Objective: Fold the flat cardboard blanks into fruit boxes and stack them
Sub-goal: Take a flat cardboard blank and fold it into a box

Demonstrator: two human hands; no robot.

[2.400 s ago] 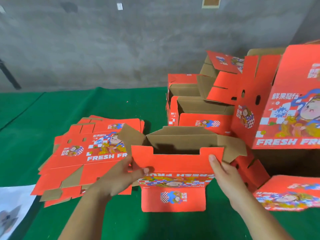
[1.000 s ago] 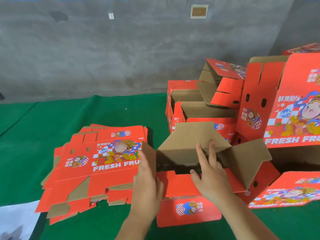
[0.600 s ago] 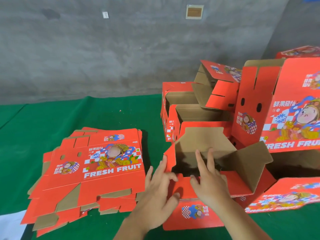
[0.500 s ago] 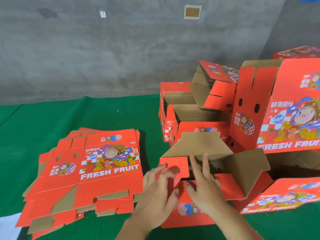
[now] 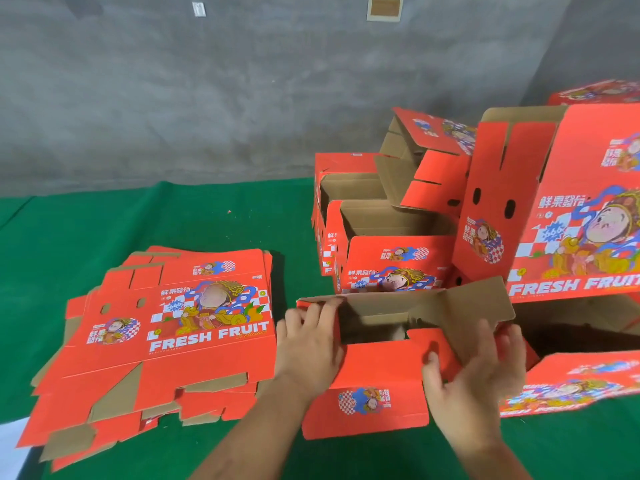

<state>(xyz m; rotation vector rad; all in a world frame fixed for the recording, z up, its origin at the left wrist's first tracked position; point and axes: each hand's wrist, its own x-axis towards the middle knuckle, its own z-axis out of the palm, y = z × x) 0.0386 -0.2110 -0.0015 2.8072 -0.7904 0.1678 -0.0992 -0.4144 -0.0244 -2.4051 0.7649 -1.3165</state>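
- Gripping a half-folded box point(image 5: 374, 367) at the near middle of the green cloth point(image 5: 104, 230), both hands work its two ends.
- Left hand point(image 5: 308, 351) holds the box's left end, its fingers close together and curled over the top edge of the left wall, fingertips dipping inside.
- Right hand point(image 5: 474, 382) holds the right end: the thumb presses the red front panel, and the slightly spread fingers lie against a brown flap point(image 5: 478, 306) that stands out from that end.
- The box is open at the top, brown inside showing; a red front flap with a small cartoon print hangs down toward the viewer onto the cloth.
- Just left of the box lies a fanned pile of flat blanks point(image 5: 156, 337), the top one reading "FRESH FRUIT".
- At the near right a printed red box point(image 5: 581, 382) lies on its side, touching the right hand's side of the work.
- Behind it, finished boxes point(image 5: 391, 261) sit open-topped in rows, with more piled above them, some tilted.
- A large box point(image 5: 581, 209) leans tall at the far right.
- A grey concrete wall point(image 5: 207, 98) closes the back.
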